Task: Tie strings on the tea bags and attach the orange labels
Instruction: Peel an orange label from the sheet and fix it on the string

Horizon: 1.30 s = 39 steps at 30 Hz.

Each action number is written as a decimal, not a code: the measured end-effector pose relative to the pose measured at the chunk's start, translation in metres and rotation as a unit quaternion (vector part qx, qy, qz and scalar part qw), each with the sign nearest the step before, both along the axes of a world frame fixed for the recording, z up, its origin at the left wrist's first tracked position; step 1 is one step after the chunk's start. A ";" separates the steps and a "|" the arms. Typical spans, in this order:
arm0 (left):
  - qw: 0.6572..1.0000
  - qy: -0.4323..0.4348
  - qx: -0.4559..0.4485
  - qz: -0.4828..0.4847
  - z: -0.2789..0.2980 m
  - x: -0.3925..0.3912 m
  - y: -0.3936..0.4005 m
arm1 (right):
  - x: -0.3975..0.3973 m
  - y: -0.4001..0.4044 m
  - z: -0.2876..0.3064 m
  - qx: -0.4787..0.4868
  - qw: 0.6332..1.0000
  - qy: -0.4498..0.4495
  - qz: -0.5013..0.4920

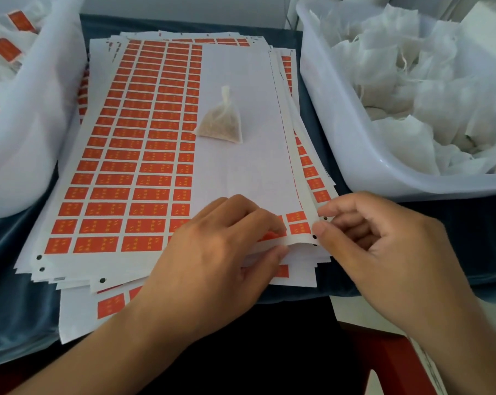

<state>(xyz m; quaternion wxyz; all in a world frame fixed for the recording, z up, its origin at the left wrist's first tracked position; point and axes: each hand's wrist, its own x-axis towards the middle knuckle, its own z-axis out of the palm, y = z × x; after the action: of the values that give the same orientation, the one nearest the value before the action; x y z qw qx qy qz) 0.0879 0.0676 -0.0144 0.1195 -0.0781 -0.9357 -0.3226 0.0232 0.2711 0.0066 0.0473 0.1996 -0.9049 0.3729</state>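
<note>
The left hand (227, 252) pinches the lifted near edge of the top white paper sheet of orange rectangular labels (132, 155) between thumb and curled fingers. The right hand (383, 246), fingers curled, grips the same sheet's near right corner just beside it. Farther up the sheet, on its bare peeled white area, lies a small triangular mesh tea bag filled with brown grains (221, 119). The sheets are stacked on a dark blue cloth (18, 295). To the right stands a translucent white plastic tub (341, 132) of white bags; to the left, a white plastic bag (33, 115) holds labelled bags.
</note>
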 end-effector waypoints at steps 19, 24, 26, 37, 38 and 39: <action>0.993 -0.021 0.108 0.053 0.006 -0.003 0.006 | -0.013 -0.020 -0.009 -0.384 0.834 -0.394 0.033; 0.990 -0.046 0.121 0.062 0.011 -0.004 0.005 | -0.009 -0.026 -0.016 -0.351 0.869 -0.348 0.022; 0.992 -0.038 0.100 0.065 0.012 -0.002 0.006 | -0.007 -0.027 -0.019 -0.347 0.875 -0.336 0.023; 0.995 -0.003 0.077 0.069 0.007 0.003 0.007 | 0.002 -0.025 -0.024 -0.390 0.838 -0.379 0.043; 0.995 -0.003 0.079 0.069 0.007 0.003 0.007 | 0.003 -0.025 -0.023 -0.388 0.835 -0.387 0.052; 0.994 -0.003 0.081 0.068 0.007 0.003 0.008 | 0.004 -0.024 -0.023 -0.386 0.834 -0.390 0.055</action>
<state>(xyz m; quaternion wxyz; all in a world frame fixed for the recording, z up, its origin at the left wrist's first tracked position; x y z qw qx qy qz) 0.0910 0.0752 -0.0077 0.1446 -0.0036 -0.9100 -0.3885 0.0273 0.2470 -0.0162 -0.2566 0.0528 -0.6185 0.7408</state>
